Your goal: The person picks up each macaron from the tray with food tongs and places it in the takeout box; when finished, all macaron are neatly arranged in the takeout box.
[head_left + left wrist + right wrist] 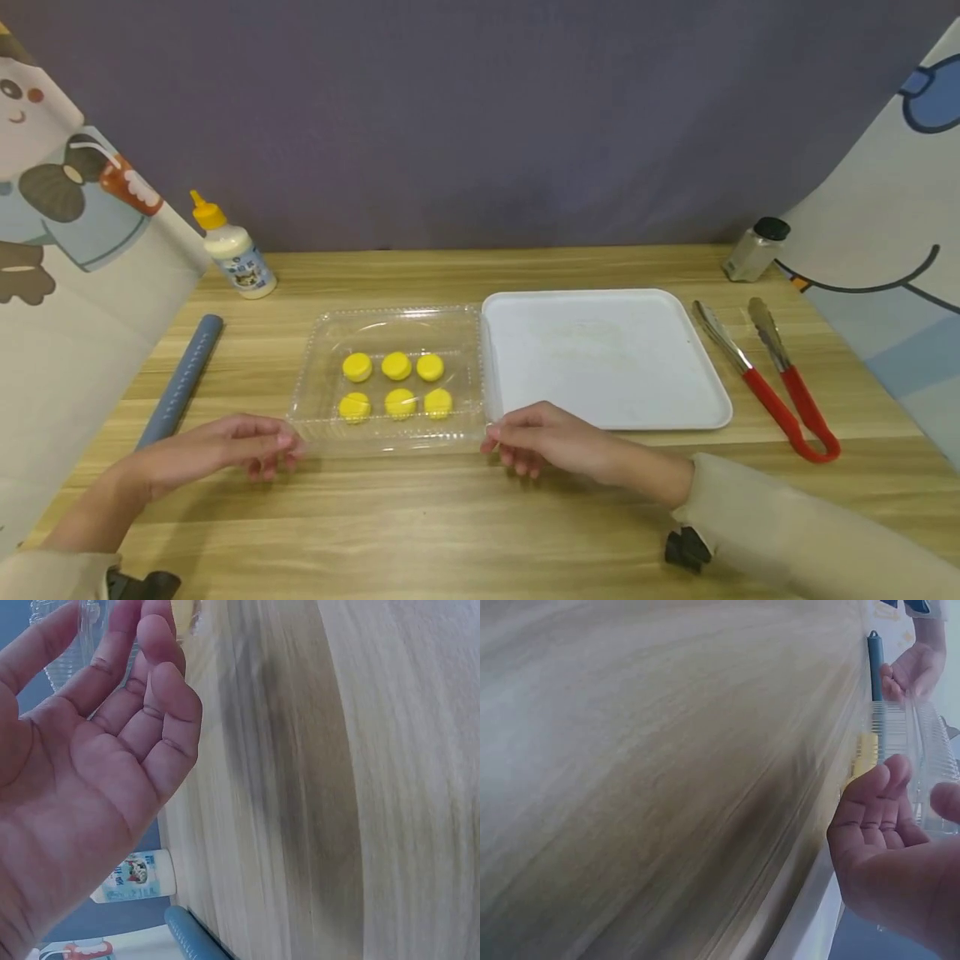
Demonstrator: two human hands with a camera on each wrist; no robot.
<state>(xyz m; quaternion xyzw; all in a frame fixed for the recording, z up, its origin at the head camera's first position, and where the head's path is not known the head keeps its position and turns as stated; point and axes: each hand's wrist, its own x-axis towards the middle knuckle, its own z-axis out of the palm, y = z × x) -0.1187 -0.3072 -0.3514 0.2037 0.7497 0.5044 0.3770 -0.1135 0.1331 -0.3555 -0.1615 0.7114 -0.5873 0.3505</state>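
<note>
A clear plastic clamshell container (397, 312) lies on the table with its lid down. Through the lid show two rows of yellow round pieces (396, 367), which look like small cakes. My left hand (225, 446) pinches the container's front left corner between thumb and fingers, its other fingers loosely bent in the left wrist view. At the front right corner, my right hand (551, 437) pinches the edge likewise. In the right wrist view the ridged plastic wall (922, 735) rises just beyond the right fingertips.
Right beside the container lies a white tray (592, 358). Farther right are red-handled tongs (772, 400) and a black-capped jar (753, 250). On the left are a blue-grey rolling pin (180, 379) and a yellow-tipped squeeze bottle (236, 254). Fabric curtains (480, 125) border the table.
</note>
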